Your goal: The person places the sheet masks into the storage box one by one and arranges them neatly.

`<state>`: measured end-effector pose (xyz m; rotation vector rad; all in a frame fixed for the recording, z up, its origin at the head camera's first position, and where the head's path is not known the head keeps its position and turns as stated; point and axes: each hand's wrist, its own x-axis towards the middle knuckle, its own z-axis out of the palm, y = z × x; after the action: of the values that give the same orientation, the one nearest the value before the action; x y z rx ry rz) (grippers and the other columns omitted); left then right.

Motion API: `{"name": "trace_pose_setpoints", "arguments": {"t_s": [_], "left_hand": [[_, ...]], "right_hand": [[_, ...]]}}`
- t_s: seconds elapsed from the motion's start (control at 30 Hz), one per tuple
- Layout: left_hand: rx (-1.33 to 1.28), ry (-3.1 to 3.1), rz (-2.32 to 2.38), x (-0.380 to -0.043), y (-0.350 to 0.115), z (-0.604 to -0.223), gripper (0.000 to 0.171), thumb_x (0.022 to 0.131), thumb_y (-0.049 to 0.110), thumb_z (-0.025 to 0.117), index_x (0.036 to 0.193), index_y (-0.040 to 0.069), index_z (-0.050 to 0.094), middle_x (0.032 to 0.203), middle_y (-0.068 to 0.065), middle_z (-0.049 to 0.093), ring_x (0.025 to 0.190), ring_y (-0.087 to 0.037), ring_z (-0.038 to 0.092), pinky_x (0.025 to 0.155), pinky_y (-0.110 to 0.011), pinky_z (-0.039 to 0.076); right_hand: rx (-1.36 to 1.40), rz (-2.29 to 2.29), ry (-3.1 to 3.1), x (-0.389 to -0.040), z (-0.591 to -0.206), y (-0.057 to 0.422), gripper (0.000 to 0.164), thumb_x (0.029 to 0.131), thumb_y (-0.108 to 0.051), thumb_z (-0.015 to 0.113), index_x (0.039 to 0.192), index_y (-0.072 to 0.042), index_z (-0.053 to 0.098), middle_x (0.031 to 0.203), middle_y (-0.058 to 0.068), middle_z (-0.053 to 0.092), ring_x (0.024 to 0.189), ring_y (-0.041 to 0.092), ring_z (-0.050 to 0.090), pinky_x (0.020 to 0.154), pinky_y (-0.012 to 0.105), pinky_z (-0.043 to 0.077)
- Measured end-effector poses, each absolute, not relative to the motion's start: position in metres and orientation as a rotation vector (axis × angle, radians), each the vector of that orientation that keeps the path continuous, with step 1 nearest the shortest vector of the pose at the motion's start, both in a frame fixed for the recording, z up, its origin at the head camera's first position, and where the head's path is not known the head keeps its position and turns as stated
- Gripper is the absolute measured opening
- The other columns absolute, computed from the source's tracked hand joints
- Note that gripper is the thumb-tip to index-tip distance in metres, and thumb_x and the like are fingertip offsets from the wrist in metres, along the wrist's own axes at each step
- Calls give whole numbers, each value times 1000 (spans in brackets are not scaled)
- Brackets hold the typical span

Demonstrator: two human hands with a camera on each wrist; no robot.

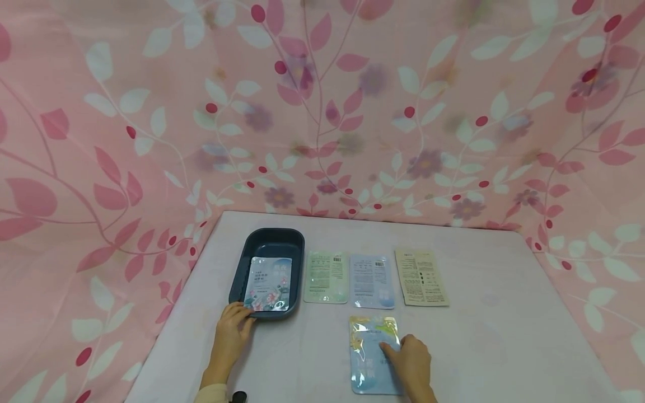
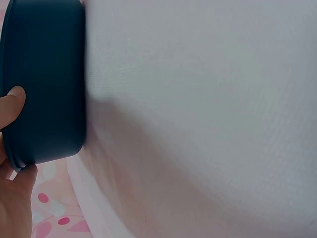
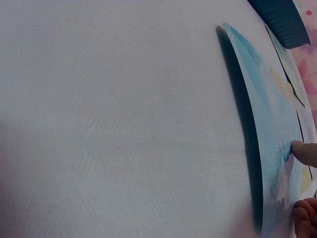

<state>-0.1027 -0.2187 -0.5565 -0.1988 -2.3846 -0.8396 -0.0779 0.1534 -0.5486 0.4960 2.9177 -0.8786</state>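
Right hand point(image 1: 414, 364) is pinching the blue packet point(image 1: 370, 366) by its right edge, long axis running near-far, while left hand point(image 1: 232, 331) is gripping the tray point(image 1: 274, 246) lying far-left of the packet.

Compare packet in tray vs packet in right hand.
The tray packet lies in the dark tray; the blue packet is outside, pinched by the right hand. The tray packet shows pink flowers; the blue packet has yellow and green at its far end. Both are rectangular.
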Motion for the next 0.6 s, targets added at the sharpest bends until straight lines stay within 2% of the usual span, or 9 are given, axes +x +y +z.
{"name": "trace_pose_setpoints", "arguments": {"t_s": [0.1,0.33,0.6], "left_hand": [[-196,-2385,-843,-103,-219,-557,26,59,-16,78,81,-6,69,88,-20,66,93,-34,59,84,-45,47],[-202,-2377,-841,-102,-219,-556,25,59,-17,78,81,-7,69,87,-20,66,92,-35,59,83,-44,47],[-210,-2369,-837,-103,-219,-557,26,59,-17,79,80,-6,69,86,-20,66,92,-34,59,83,-43,47]], "right_hand": [[526,-888,2898,-79,-548,152,43,69,-29,82,72,5,56,60,7,54,54,18,48,46,30,42],[590,-900,2843,-82,-547,151,40,69,-23,83,78,8,59,68,14,60,60,21,53,52,33,48],[554,-957,2758,-81,-545,155,33,69,-19,82,72,3,58,64,7,56,60,19,51,51,30,45]]}}
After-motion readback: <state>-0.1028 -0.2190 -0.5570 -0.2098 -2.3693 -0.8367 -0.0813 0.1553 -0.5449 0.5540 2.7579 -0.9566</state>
